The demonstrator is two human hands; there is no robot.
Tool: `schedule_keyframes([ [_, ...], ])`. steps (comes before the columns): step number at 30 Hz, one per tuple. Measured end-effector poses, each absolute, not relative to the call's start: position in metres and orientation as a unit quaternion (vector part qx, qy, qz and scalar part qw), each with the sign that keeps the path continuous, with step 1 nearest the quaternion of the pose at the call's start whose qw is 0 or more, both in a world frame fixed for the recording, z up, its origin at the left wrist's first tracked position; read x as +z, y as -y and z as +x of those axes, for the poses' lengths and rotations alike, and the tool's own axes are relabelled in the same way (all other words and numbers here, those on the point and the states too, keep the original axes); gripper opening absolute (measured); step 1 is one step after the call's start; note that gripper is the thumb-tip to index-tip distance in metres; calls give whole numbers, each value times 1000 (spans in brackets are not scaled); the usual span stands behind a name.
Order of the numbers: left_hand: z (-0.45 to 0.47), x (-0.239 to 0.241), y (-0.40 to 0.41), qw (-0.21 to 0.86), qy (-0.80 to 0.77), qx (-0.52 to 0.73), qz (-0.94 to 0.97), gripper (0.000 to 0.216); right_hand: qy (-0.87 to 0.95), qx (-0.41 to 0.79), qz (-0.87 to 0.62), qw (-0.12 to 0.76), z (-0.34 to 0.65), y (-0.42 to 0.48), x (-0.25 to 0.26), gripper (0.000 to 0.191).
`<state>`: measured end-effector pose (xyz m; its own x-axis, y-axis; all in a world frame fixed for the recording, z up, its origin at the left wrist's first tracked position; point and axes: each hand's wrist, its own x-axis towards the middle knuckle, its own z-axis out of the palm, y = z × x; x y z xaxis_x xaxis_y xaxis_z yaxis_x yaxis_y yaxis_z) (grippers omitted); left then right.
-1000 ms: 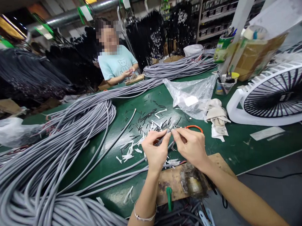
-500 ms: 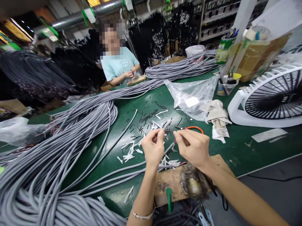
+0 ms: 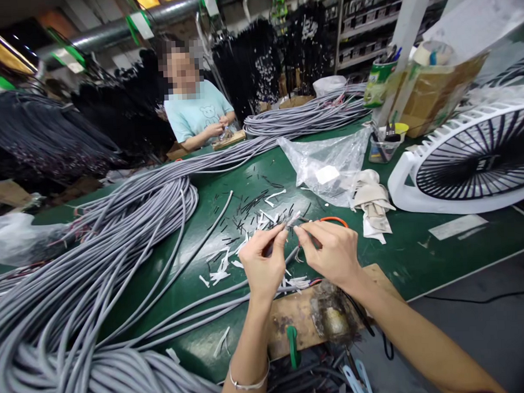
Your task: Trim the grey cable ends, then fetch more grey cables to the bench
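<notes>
My left hand is closed in a pinch, thumb against forefinger, with whitish thin strands showing just past its fingertips. I cannot tell whether it grips them. Close on its right, my right hand also pinches, and what lies in its fingers is too small to make out. Between and below the hands, a grey cable ends in short thin wires. Behind the right hand shows the orange handle of a tool. Black snippets and white scraps lie scattered beyond the hands.
Bundled grey cables cover the table's left side. Below my hands is a wooden board with a green clamp and a grimy round metal piece. A white fan, cloth and plastic bag lie right. A person works opposite.
The whole view has shifted slightly. Whitish strands now show clearly above my left fingertips. Both hands stay close together, still pinching.
</notes>
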<state>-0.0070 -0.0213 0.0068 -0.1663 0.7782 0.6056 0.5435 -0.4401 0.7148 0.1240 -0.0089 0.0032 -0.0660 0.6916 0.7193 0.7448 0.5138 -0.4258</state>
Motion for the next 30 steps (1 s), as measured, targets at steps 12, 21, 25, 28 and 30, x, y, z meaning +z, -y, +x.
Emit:
schedule_keyframes([
  [12, -6, 3, 21, 69, -575, 506, 639, 19, 743, -12, -420, 521, 120, 17, 4, 19],
  [21, -8, 7, 26, 35, -543, 526, 654, 17, 722, -95, -484, 486, 125, 8, 2, 18],
  [25, -8, 8, 26, 29, -532, 521, 667, 15, 733, -81, -476, 479, 123, 9, 3, 19],
  [28, -9, 8, 27, 45, -533, 517, 669, 16, 740, -57, -469, 479, 124, 8, 4, 21],
  [30, -10, 8, 27, 56, -535, 517, 666, 16, 742, -41, -466, 481, 125, 7, 4, 22],
])
